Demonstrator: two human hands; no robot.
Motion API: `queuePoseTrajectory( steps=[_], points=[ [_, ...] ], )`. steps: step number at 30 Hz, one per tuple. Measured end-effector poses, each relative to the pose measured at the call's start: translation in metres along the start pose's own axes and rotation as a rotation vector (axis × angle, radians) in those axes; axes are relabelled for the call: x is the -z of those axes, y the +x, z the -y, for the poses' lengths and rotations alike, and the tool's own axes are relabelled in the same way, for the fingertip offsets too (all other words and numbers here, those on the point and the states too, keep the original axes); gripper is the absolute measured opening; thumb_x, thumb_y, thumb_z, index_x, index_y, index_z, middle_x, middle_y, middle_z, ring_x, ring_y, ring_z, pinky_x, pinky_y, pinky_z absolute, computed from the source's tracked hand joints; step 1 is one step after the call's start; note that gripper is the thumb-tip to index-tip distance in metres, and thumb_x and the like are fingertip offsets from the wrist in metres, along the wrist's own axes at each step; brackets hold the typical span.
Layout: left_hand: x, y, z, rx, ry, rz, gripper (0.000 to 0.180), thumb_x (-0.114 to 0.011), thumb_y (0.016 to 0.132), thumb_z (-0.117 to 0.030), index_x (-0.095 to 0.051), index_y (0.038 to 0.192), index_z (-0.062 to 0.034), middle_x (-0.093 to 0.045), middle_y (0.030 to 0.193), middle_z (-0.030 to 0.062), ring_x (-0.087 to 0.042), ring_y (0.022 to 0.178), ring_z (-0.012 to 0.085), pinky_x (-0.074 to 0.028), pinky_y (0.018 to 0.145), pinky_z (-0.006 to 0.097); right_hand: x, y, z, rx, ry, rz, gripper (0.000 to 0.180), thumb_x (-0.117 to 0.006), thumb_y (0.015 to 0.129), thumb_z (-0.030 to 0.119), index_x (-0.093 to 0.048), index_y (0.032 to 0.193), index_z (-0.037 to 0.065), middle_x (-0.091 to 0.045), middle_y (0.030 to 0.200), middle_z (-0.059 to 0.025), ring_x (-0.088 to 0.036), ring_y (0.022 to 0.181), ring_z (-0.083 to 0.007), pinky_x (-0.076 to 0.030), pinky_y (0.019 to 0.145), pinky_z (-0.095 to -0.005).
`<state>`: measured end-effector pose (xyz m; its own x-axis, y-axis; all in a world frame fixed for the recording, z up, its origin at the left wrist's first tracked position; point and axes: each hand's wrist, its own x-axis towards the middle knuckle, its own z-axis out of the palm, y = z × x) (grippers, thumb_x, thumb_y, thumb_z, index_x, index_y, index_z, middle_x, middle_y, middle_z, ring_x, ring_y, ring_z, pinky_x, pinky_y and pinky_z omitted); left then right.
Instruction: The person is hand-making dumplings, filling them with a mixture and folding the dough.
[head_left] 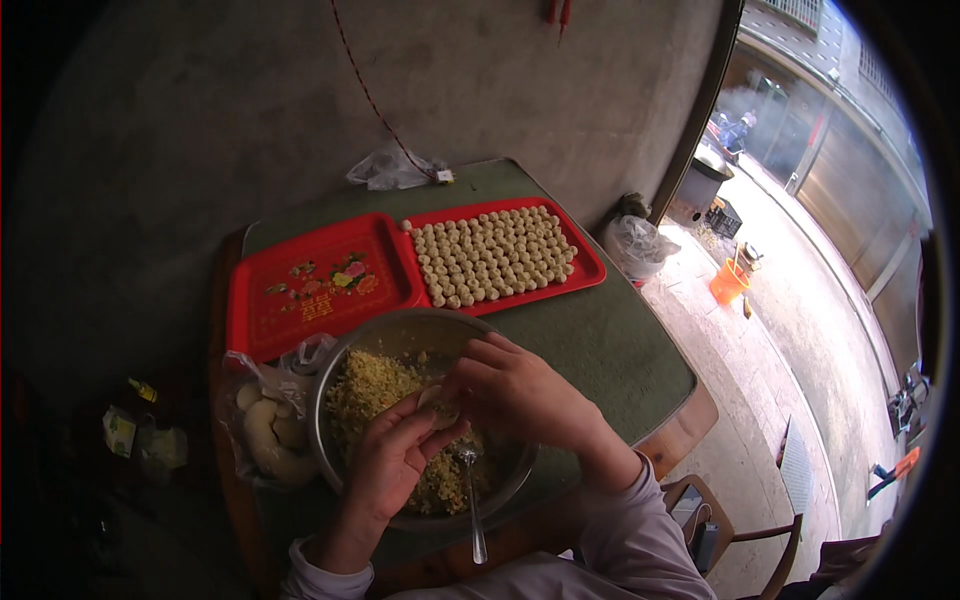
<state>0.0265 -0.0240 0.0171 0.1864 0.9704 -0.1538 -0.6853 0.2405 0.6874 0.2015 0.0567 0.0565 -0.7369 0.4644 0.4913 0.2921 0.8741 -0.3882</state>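
Note:
Over a large metal bowl (318, 425), my left hand (392, 452) holds a small round piece of dough (440, 403) between thumb and fingers. My right hand (515, 388) meets it from the right with bent fingers at the dough's edge; its fingertips are partly hidden. Yellowish chopped filling (365, 390) lies in the bowl beneath both hands. A metal spoon (474, 505) rests with its head in the filling and its handle over the near rim. Left of the bowl, a clear plastic bag (275, 430) contains pale lumps of dough.
Behind the bowl, a red tray (595, 275) carries rows of small round dumplings (495, 250). Beside it lies a red flowered tray (250, 320). Both sit on a green-topped table (620, 375) against a grey wall. A chair (715, 500) stands at right, with an orange bucket (729, 283) outside.

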Motion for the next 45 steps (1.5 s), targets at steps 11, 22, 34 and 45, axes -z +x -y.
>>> queuePoseTrajectory(
  steps=[11, 22, 34, 45],
  points=[
    [0.0, 0.0, -0.007, -0.02, 0.056, 0.009, 0.04, -0.039, 0.092, 0.001, -0.041, 0.132, 0.0064, -0.054, 0.124, 0.0176, -0.055, 0.116, 0.0268, -0.045, 0.102, 0.038, 0.003, 0.001, -0.004, -0.055, -0.027, -0.043, 0.016, -0.064, 0.077, 0.007, -0.056, 0.09, 0.005, -0.052, 0.084, -0.0084, -0.054, 0.084, -0.0299, -0.045, 0.074, -0.0399],
    [-0.002, -0.004, -0.008, -0.03, 0.063, 0.022, 0.039, -0.043, 0.096, -0.011, -0.042, 0.132, 0.0049, -0.053, 0.126, 0.0173, -0.055, 0.116, 0.0283, -0.045, 0.102, 0.041, 0.009, 0.0, 0.0, -0.052, 0.025, -0.051, 0.018, -0.064, 0.075, 0.006, -0.057, 0.091, 0.008, -0.051, 0.086, -0.0084, -0.054, 0.088, -0.029, -0.046, 0.076, -0.0376],
    [0.006, -0.015, 0.0, 0.01, -0.05, -0.017, 0.043, -0.039, 0.101, -0.032, -0.045, 0.131, -0.0024, -0.055, 0.124, 0.0081, -0.053, 0.115, 0.0186, -0.041, 0.102, 0.037, -0.016, -0.017, 0.03, 0.109, 0.026, -0.082, 0.022, -0.067, 0.074, 0.006, -0.058, 0.094, 0.008, -0.049, 0.086, -0.0094, -0.051, 0.082, -0.0292, -0.045, 0.074, -0.0386],
    [-0.003, -0.031, 0.008, -0.005, -0.062, -0.009, 0.044, -0.038, 0.101, -0.031, -0.041, 0.134, -0.002, -0.052, 0.131, 0.0089, -0.051, 0.12, 0.0192, -0.037, 0.104, 0.034, -0.015, -0.042, 0.048, 0.003, 0.043, -0.12, 0.02, -0.063, 0.075, -0.001, -0.058, 0.093, 0.007, -0.051, 0.092, -0.0094, -0.051, 0.087, -0.0289, -0.046, 0.076, -0.0379]
  ],
)
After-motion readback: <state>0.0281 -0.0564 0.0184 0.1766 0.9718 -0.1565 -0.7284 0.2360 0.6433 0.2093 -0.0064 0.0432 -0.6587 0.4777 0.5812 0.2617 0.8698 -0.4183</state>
